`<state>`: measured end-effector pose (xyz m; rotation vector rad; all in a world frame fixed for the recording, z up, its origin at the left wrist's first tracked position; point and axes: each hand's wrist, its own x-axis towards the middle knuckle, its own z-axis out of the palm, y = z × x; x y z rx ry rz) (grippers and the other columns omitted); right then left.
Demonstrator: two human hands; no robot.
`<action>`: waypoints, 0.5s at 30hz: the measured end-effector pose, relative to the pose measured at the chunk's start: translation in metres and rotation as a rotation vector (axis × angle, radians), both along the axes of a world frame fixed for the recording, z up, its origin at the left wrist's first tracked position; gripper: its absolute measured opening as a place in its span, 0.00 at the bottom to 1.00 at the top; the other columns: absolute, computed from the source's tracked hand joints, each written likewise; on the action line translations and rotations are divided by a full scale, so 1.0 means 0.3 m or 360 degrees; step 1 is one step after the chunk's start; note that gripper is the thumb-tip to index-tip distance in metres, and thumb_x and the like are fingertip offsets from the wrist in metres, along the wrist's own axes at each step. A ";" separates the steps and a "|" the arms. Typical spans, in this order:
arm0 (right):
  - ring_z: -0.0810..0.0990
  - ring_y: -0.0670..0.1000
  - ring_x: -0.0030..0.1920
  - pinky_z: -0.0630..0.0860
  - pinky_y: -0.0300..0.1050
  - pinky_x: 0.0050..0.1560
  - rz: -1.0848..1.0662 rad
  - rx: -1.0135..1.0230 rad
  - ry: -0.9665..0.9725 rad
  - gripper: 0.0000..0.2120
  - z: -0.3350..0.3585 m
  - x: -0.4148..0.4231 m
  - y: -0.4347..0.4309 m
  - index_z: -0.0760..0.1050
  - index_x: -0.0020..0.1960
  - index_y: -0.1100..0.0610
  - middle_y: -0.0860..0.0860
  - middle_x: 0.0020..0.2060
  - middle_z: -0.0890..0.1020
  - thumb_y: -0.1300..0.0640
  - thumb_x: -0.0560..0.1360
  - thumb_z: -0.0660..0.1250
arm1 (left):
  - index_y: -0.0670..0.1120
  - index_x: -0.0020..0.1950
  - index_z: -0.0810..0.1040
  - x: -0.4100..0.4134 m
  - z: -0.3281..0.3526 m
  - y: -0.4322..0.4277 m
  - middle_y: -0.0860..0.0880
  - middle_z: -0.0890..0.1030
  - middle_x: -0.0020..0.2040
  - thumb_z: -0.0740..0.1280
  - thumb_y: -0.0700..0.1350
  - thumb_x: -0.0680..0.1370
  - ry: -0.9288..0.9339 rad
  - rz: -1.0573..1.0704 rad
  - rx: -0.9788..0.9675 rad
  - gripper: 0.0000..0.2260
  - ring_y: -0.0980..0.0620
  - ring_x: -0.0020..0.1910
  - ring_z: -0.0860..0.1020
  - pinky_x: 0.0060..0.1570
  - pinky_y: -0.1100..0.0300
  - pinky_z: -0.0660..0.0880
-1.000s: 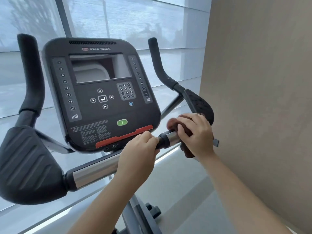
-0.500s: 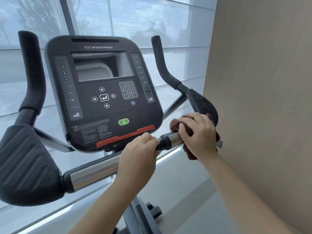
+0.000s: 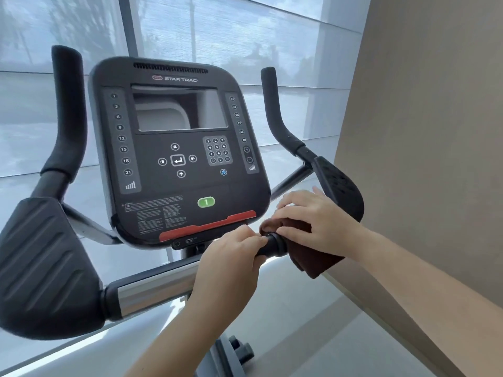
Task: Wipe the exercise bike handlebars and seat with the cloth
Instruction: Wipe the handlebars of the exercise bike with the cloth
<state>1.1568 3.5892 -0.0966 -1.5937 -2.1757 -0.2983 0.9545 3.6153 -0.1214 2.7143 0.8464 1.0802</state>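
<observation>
The exercise bike's handlebars (image 3: 152,291) run as a chrome crossbar below the black console (image 3: 177,148), with black elbow pads and upright black grips on both sides. My left hand (image 3: 231,265) is closed around the crossbar just right of centre. My right hand (image 3: 315,219) presses a brown cloth (image 3: 318,257) around the bar right next to it, beside the right elbow pad (image 3: 340,186). The cloth's loose end hangs under the bar. The seat is out of view.
A beige wall (image 3: 424,137) stands close on the right, almost touching the right elbow pad. Shaded windows (image 3: 245,36) fill the background. The left elbow pad (image 3: 43,268) bulges at the lower left. The bike's frame and a knob (image 3: 239,349) show below.
My right hand has slid the cloth left along the bar, covering the chrome section that showed before, and now sits against my left hand. The view has shifted slightly.
</observation>
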 end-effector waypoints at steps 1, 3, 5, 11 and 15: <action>0.75 0.46 0.52 0.66 0.46 0.59 0.0016 -0.0063 0.0078 0.12 0.002 -0.006 0.007 0.77 0.53 0.47 0.44 0.50 0.78 0.45 0.74 0.60 | 0.44 0.45 0.83 -0.001 0.000 0.000 0.48 0.81 0.37 0.76 0.36 0.65 0.0006 -0.0006 0.0001 0.10 0.46 0.32 0.78 0.27 0.54 0.75; 0.75 0.43 0.49 0.72 0.45 0.54 -0.0029 -0.0303 0.0175 0.11 0.028 0.000 0.032 0.77 0.51 0.43 0.40 0.47 0.79 0.44 0.75 0.58 | 0.44 0.45 0.83 -0.002 0.001 0.004 0.49 0.81 0.37 0.77 0.36 0.64 0.0000 -0.0019 0.0011 0.12 0.46 0.31 0.78 0.26 0.55 0.74; 0.76 0.43 0.47 0.73 0.47 0.53 -0.0135 -0.0474 0.0187 0.11 0.058 0.034 0.044 0.77 0.49 0.44 0.41 0.45 0.80 0.45 0.76 0.57 | 0.44 0.45 0.83 -0.005 0.000 0.007 0.49 0.82 0.38 0.76 0.36 0.64 0.0007 -0.0017 0.0018 0.12 0.46 0.32 0.79 0.26 0.54 0.75; 0.74 0.46 0.48 0.73 0.47 0.50 -0.0178 -0.0147 0.0078 0.13 0.005 0.033 -0.004 0.75 0.51 0.42 0.41 0.46 0.78 0.40 0.72 0.57 | 0.44 0.44 0.83 -0.009 0.001 0.005 0.49 0.81 0.37 0.77 0.36 0.63 0.0013 -0.0026 0.0009 0.11 0.46 0.32 0.78 0.26 0.54 0.76; 0.74 0.45 0.49 0.73 0.46 0.51 -0.0134 -0.0140 0.0149 0.11 -0.001 0.036 -0.002 0.74 0.53 0.42 0.41 0.47 0.78 0.43 0.72 0.61 | 0.44 0.45 0.83 -0.009 -0.002 0.004 0.49 0.82 0.38 0.77 0.36 0.64 0.0042 -0.0003 0.0006 0.12 0.45 0.33 0.79 0.26 0.50 0.77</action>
